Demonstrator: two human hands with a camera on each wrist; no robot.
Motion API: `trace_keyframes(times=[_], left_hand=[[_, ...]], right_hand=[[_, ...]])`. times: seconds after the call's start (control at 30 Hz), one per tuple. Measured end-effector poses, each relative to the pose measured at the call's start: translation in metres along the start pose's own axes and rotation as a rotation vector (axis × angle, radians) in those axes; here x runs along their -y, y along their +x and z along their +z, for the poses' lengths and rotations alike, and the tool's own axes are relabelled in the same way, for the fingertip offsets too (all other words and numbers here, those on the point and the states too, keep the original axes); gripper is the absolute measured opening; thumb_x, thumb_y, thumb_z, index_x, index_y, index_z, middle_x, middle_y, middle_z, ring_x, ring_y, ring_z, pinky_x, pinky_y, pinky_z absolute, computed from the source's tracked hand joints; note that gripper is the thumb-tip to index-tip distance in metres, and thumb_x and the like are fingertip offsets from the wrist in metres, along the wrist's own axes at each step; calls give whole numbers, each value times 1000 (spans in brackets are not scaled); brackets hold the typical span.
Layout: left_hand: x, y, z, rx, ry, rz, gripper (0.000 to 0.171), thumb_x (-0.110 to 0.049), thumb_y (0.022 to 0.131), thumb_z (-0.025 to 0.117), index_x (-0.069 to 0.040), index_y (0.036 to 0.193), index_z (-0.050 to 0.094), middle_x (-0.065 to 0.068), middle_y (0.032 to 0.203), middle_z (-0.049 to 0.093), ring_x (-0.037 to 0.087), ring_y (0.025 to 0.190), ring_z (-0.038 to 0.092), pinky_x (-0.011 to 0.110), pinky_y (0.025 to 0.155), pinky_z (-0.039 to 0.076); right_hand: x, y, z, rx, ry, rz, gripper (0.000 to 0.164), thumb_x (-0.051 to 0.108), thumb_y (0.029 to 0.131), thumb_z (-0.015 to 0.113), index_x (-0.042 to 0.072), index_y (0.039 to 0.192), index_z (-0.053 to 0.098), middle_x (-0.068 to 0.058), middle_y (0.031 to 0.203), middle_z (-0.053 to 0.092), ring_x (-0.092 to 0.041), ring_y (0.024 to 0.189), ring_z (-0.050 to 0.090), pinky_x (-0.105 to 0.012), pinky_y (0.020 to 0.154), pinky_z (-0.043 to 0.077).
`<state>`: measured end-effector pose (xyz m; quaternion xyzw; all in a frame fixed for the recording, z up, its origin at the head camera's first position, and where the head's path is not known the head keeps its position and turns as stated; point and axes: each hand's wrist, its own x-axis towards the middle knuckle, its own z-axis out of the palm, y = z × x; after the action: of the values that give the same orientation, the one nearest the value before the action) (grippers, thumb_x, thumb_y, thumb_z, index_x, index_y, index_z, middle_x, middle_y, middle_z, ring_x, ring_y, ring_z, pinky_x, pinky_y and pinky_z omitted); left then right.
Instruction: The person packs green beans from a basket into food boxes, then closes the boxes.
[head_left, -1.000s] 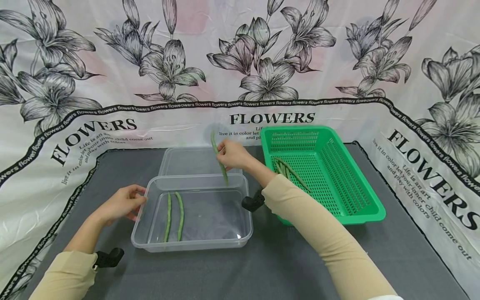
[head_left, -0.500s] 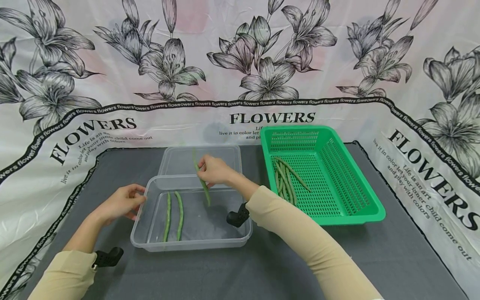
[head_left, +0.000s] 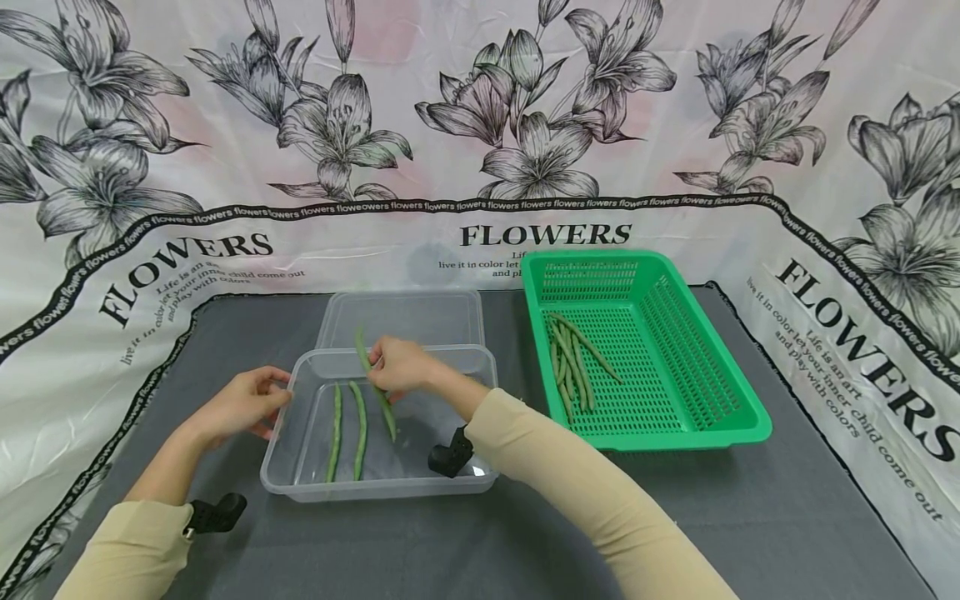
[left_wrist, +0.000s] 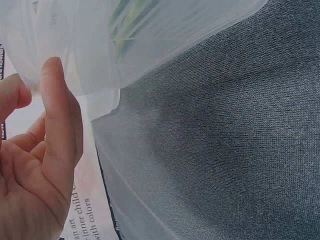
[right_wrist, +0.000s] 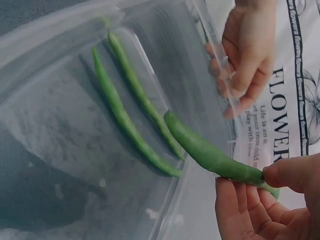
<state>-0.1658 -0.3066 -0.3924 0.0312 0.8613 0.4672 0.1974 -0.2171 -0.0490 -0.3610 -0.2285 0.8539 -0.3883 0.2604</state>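
My right hand [head_left: 405, 365] pinches a green bean [right_wrist: 207, 154] between thumb and fingers, above the clear plastic container [head_left: 450, 489]. The bean slants, its near end pointing down into the container. Two more green beans [head_left: 335, 433] lie side by side on the container's floor, towards its left. At the container's left side, the fingertips of my left hand [head_left: 243, 406] touch the outside near the rim. In the left wrist view its fingers [left_wrist: 56, 115] look loosely bent against the clear wall.
To the right stands a green slotted basket [head_left: 720, 358] with several green beans [head_left: 573, 358] at its left side. A clear lid [head_left: 405, 317] lies behind the container. Grey cloth [head_left: 480, 550] covers the table, and a flower-printed curtain [head_left: 645, 167] hangs behind.
My right hand has moved left and towards me, carrying the green bean from over the container's back right edge to beside the two lying beans. My left hand has stayed in place.
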Motion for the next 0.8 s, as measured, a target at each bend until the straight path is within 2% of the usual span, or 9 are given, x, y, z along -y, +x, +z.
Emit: trace_keyframes(times=[0.23,0.33,0.43,0.5,0.57,0.63,0.67,0.8], left_hand=[[-1,0,0,-3,3,-2,46,-19,96,48,7,131,33,12,86,54,16,69,54,36,60,56],[-2,0,0,-4,4,-4,46,-18,96,48,7,131,34,12,87,54,16,69,54,36,59,56],[-2,0,0,-5,7,-5,46,-18,96,48,7,131,34,13,87,53,16,69,54,36,59,56],[-2,0,0,-6,9,-5,46,-18,96,48,7,131,34,12,87,53,16,69,54,36,59,56],[-2,0,0,-7,10,-4,45,-18,96,48,7,131,34,12,87,53,16,69,54,36,59,56],[-2,0,0,-7,10,-3,45,-18,96,48,7,131,34,12,86,53,16,68,54,35,59,56],[-2,0,0,-6,9,-3,45,-18,96,48,7,131,34,13,86,54,16,68,54,35,59,56],[-2,0,0,-4,5,-1,45,-17,96,48,8,130,34,13,86,54,16,68,55,35,59,56]], right_hand=[[-2,2,9,47,10,3,25,6,93,50,-2,117,48,-14,100,61,-19,74,63,-28,59,56],[-2,1,11,59,17,25,23,5,93,50,-2,115,49,-11,94,62,-18,74,63,-27,59,56],[0,1,14,63,18,46,19,5,93,50,-1,111,52,-5,80,59,-17,72,62,-27,58,56],[0,1,16,68,2,51,5,5,92,50,1,93,53,-1,66,52,-15,64,60,-29,59,57],[1,1,18,75,0,60,10,5,93,50,5,83,47,0,58,45,-15,57,56,-31,61,57],[1,1,19,80,-18,66,25,6,93,50,10,72,37,2,54,40,-13,50,51,-32,62,57],[2,0,20,89,-31,66,32,6,93,50,11,68,31,1,52,36,-13,47,49,-33,63,57],[2,0,23,100,-54,71,44,6,93,50,14,60,22,1,50,31,-11,41,41,-34,62,57]])
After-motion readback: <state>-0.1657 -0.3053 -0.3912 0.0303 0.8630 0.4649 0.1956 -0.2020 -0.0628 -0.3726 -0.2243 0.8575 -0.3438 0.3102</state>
